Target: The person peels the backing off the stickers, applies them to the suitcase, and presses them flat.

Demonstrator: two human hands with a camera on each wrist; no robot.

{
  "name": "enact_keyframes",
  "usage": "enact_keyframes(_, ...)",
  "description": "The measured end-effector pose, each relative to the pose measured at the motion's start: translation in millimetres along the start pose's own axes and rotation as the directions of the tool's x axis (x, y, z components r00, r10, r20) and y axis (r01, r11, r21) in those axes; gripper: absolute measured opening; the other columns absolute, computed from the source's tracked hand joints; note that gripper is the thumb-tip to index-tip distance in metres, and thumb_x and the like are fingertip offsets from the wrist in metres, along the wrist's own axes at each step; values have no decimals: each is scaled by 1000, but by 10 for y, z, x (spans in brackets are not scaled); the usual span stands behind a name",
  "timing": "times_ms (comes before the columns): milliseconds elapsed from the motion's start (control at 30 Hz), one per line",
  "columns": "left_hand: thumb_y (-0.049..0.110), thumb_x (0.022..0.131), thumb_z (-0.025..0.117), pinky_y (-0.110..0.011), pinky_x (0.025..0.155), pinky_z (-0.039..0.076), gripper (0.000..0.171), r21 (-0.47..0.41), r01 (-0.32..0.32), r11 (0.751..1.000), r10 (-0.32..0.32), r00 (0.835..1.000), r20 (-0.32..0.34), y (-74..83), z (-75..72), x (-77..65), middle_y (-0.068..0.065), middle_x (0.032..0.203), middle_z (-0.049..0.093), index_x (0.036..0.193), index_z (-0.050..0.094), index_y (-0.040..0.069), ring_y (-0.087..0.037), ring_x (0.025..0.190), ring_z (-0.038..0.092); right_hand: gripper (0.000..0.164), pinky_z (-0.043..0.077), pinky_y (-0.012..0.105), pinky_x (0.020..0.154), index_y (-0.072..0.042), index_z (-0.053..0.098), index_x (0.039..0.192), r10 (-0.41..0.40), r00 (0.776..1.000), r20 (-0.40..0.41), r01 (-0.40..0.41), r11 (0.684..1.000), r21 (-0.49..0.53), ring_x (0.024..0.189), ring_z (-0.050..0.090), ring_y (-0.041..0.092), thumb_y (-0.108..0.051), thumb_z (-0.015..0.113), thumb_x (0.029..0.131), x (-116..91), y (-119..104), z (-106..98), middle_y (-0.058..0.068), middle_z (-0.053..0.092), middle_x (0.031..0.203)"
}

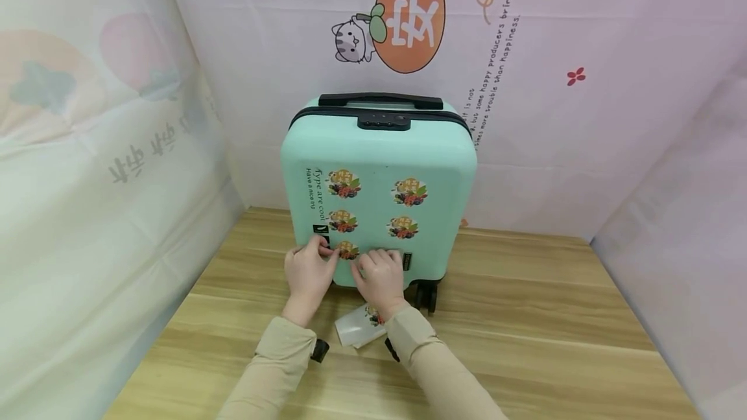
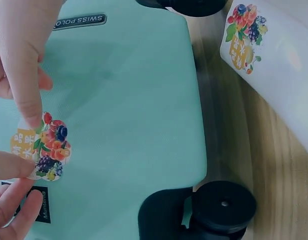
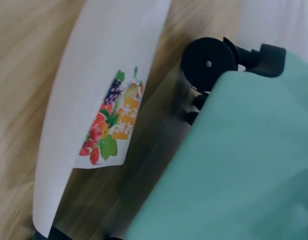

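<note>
A mint-green suitcase [image 1: 373, 148] stands upright on the wooden table. Low on its front, a round fruit sticker [image 1: 348, 250] lies between both hands. My left hand [image 1: 309, 271] pinches its left edge between thumb and finger. On the opposite edge, my right hand [image 1: 380, 277] holds it, one fingertip lying on the border in the left wrist view. Fruit stickers in two columns show above, including an upper left one [image 1: 344, 184] and an upper right one [image 1: 410, 192]. A curved white sticker sheet [image 3: 93, 110] with a fruit sticker [image 3: 113, 117] on it lies before the suitcase.
Black wheels [image 2: 224, 206] stick out at the suitcase's lower end, and a black handle [image 1: 379, 97] tops it. Printed cloth [image 1: 548, 135] hangs behind and at both sides. The wooden table [image 1: 543, 316] extends to the right of the suitcase.
</note>
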State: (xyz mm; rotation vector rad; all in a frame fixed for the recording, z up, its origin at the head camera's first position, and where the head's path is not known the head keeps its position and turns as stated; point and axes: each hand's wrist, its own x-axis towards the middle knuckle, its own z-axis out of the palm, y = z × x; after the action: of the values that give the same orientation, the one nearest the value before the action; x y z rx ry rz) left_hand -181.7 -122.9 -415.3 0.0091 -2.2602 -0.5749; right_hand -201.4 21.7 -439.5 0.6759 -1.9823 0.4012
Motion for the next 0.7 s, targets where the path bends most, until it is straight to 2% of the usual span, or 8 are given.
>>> enact_keyframes(200,31,77,78,-46,75,50,33,74,-29,997,29,1000,2,-107,-2,-37,1,46,54,66,55,10,-14,40,49,19,46,32,67,-17,61,67,-56,998,41,54,998,43,66,59,14,-18,77,76,-81,-19,24,-4,63,66)
enact_keyframes(300,29,76,79,-47,69,50,34,54,-26,998,27,999,-21,-202,-12,-60,0,47,56,61,55,10,-14,41,50,17,46,33,68,-17,62,69,-76,996,50,73,996,53,69,59,14,-17,78,75,-118,-14,33,-4,63,68)
enact_keyframes(400,22,77,78,-48,67,49,27,5,-34,999,34,999,-41,-273,-62,-44,-3,53,62,64,59,8,-17,44,56,15,46,33,71,-17,62,71,-108,991,78,103,993,66,74,59,16,-15,76,76,-145,11,37,-3,63,72)
enact_keyframes(533,11,77,76,-52,77,49,16,-104,-67,992,58,995,-86,-317,-187,62,-11,70,69,80,64,1,-26,61,65,8,47,35,78,-16,60,79,-193,971,144,185,981,65,85,58,18,-14,65,85,-174,75,18,1,63,86)
enact_keyframes(600,6,77,74,-53,85,48,22,-166,-113,980,95,989,-113,-322,-268,161,-16,85,69,92,62,-4,-32,78,65,2,47,37,82,-15,59,86,-250,953,172,244,968,56,92,58,21,-14,61,86,-187,116,-2,4,62,97)
enact_keyframes(700,2,76,74,-54,97,42,40,-252,-183,950,152,979,-139,-320,-401,352,-26,109,59,108,55,-10,-42,103,56,16,46,38,89,-15,58,98,-330,918,219,335,942,13,103,57,22,-18,63,84,-196,181,-37,7,60,112)
